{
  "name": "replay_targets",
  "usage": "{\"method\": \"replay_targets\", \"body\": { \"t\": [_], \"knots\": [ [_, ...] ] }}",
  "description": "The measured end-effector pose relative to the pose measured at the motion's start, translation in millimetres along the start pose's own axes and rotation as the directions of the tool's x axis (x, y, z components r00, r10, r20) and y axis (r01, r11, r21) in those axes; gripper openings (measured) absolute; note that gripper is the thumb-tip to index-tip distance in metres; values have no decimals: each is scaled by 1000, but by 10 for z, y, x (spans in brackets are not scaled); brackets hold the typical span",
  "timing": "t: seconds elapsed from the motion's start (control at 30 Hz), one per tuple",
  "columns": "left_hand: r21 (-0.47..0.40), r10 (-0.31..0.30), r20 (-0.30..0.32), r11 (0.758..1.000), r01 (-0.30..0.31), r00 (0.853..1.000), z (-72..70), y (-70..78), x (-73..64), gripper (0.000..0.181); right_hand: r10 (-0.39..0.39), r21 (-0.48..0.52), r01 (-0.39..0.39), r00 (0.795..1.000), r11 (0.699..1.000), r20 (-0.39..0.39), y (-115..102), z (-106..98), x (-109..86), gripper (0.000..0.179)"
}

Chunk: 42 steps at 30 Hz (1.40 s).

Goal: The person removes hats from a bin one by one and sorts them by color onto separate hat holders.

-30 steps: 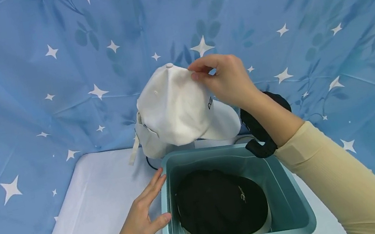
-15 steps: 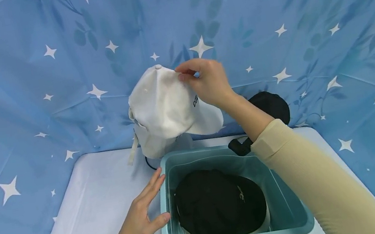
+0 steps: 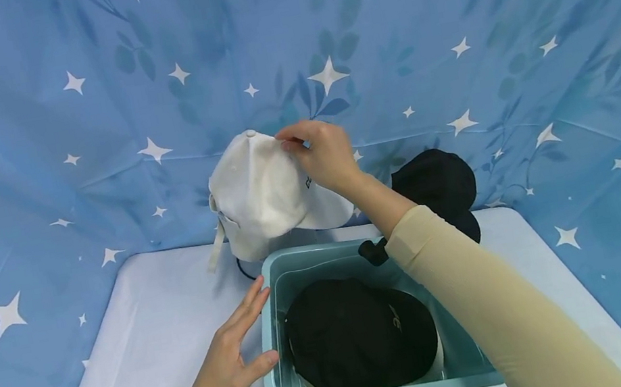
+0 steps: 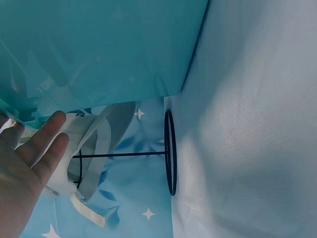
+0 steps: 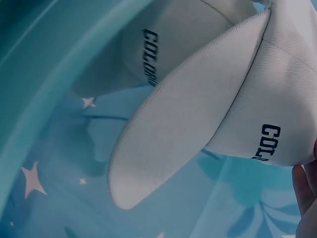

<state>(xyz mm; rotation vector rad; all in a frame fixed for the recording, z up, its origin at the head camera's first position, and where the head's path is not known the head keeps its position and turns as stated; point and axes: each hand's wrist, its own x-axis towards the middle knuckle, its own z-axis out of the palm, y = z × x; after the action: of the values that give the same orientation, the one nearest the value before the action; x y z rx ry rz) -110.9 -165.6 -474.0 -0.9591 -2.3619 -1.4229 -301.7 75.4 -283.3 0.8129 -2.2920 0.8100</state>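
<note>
My right hand (image 3: 318, 151) pinches the crown of a white baseball cap (image 3: 261, 191), just in front of the top button. Dark lettering shows above its brim in the right wrist view. A second white cap (image 5: 133, 49) with similar lettering is behind it. In the left wrist view, white cap fabric hangs at a black wire stand (image 4: 171, 151). My left hand (image 3: 232, 354) has its fingers spread, with the fingertips at the left rim of a teal plastic bin (image 3: 271, 364). Inside the bin lies a black cap (image 3: 352, 333) with gold embroidery, on top of something pale.
Behind my right forearm, more black caps (image 3: 435, 183) stand at the back right of the white table (image 3: 129, 361). A small black object (image 3: 374, 253) shows by my right cuff. A blue star-patterned curtain (image 3: 119, 116) rises behind the table.
My right hand has moved left, then slightly down, carrying the white cap over the other white one. More of the black caps at the right shows. My left hand stays at the bin.
</note>
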Motion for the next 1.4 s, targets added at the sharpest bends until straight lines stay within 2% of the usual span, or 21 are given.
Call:
{"method": "replay_targets", "body": {
  "t": [0.57, 1.1, 1.4],
  "knots": [
    [14, -23, 7, 1000, 23, 1000, -28, 28, 0, 84, 20, -92, -7, 989, 996, 144, 59, 332, -158, 21],
    [7, -48, 14, 999, 48, 999, -24, 53, 7, 84, 65, -165, -33, 979, 986, 191, 54, 473, -229, 22],
    [15, -54, 17, 998, 54, 998, -35, 58, 9, 85, 68, -140, -41, 978, 989, 198, 92, 526, -288, 23]
  ]
}}
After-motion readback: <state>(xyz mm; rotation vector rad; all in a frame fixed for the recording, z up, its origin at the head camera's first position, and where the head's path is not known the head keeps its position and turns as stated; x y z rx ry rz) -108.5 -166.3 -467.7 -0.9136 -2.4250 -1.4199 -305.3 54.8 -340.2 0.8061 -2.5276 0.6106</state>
